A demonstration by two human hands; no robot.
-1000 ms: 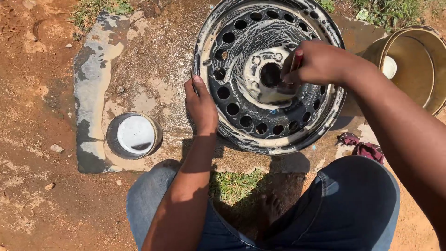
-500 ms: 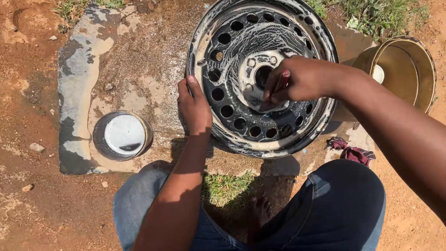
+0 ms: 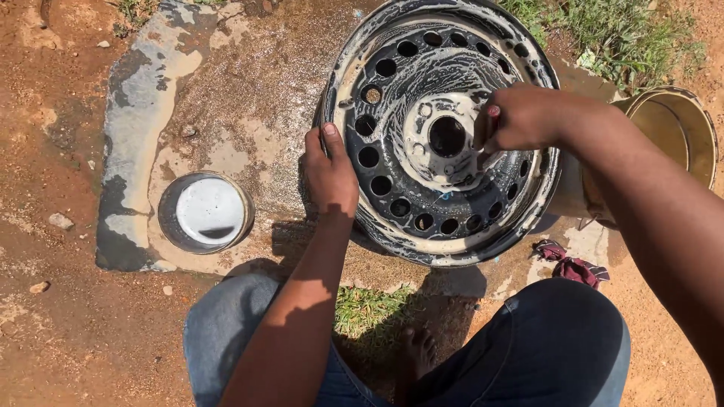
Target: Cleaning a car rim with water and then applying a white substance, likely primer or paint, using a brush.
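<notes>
A black steel wheel rim [image 3: 392, 188] smeared with white soap foam leans on a wet concrete slab [image 3: 226, 98]. My left hand [image 3: 329, 172] grips the rim's left edge and steadies it. My right hand [image 3: 520, 117] is closed around a small scrubbing item, mostly hidden in the fist, pressed against the rim face just right of the centre hub hole [image 3: 447, 136]. My knees in blue jeans [image 3: 558, 347] show at the bottom, with a bare foot [image 3: 417, 348] between them.
A small round tin of white soapy liquid [image 3: 205, 212] sits on the slab's left part. A brass-coloured bucket [image 3: 673, 132] stands at right, a dark red rag [image 3: 571, 264] near its base. Red dirt surrounds the slab; grass grows at the top right.
My right hand has slid from the hub's left side to its right side while scrubbing. The left hand stays on the rim edge. The view has shifted slightly.
</notes>
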